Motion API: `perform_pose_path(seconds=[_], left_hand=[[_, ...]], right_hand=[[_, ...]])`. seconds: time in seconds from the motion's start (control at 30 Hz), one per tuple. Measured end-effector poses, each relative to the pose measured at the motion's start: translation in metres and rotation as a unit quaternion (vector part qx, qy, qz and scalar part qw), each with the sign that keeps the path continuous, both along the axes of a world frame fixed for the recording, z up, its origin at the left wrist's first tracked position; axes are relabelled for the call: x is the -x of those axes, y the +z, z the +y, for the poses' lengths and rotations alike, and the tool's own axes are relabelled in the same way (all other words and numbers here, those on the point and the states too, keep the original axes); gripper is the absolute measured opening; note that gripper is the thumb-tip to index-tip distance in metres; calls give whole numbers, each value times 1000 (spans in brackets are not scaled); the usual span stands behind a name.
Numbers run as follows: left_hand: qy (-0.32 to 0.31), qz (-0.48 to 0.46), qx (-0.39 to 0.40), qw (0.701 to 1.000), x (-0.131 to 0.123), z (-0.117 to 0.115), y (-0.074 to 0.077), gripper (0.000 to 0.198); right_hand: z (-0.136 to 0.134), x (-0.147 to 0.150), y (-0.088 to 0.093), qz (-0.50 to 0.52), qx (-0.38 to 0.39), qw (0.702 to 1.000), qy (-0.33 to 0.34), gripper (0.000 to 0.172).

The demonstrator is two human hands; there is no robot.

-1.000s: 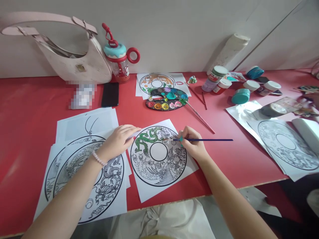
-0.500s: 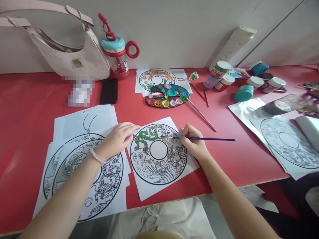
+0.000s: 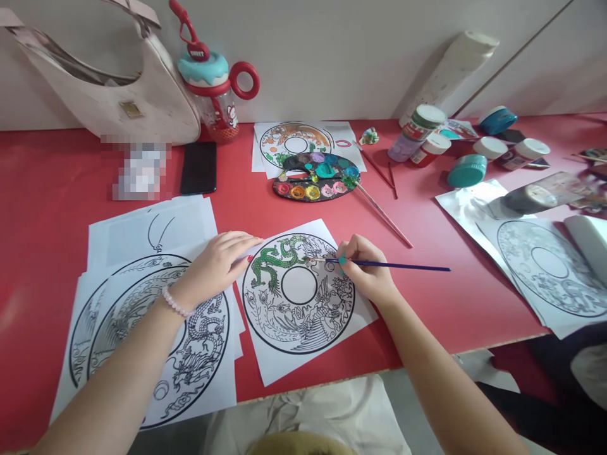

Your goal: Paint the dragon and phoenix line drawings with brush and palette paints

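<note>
Pinched in my right hand (image 3: pixel 363 268) is a thin paintbrush with a blue handle (image 3: pixel 408 265). Its tip meets the printed sheet (image 3: pixel 270 366) beside the head end of a dragon painted green (image 3: pixel 268 265). That drawing is a ring of dragon and phoenix line art, mostly unpainted. My left hand (image 3: pixel 222 256) lies with fingers stretched out, fingertips at the sheet's upper left edge. Under the left forearm is a pile of similar printed sheets (image 3: pixel 213 379). An oval paint palette (image 3: pixel 303 193) with several colours sits beyond the sheet, a second brush (image 3: pixel 384 215) leaning off its right side.
At the back left stand a pale handbag (image 3: pixel 161 107), a cup with a red handle (image 3: pixel 220 107) and a black phone (image 3: pixel 199 167). Several paint jars (image 3: pixel 467 170) cluster at the right. A partly painted sheet (image 3: pixel 263 164) lies behind the palette; more sheets (image 3: pixel 526 278) lie far right.
The view has shifted slightly, so the things at the left sit further left. Both hands keep nearly the same places, and the brush tip stays by the green dragon.
</note>
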State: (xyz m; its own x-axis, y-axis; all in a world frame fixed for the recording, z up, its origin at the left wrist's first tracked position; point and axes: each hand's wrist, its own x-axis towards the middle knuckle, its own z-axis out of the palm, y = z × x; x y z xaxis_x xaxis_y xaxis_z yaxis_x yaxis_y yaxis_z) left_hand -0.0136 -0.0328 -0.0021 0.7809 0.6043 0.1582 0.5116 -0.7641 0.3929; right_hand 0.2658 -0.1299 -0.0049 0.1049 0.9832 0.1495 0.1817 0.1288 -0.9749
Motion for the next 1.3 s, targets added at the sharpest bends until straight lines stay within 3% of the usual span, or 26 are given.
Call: perform_pose_path(seconds=[0.63,1.3], left_hand=[[-13,39,-15,999,2,0,2,36],[2,26,9,1000,1,-2,4,40]], right_hand=[[-2,-1,1,9,-33,999,41,22],[-7,-2,5,-18,-39,999,26,23]])
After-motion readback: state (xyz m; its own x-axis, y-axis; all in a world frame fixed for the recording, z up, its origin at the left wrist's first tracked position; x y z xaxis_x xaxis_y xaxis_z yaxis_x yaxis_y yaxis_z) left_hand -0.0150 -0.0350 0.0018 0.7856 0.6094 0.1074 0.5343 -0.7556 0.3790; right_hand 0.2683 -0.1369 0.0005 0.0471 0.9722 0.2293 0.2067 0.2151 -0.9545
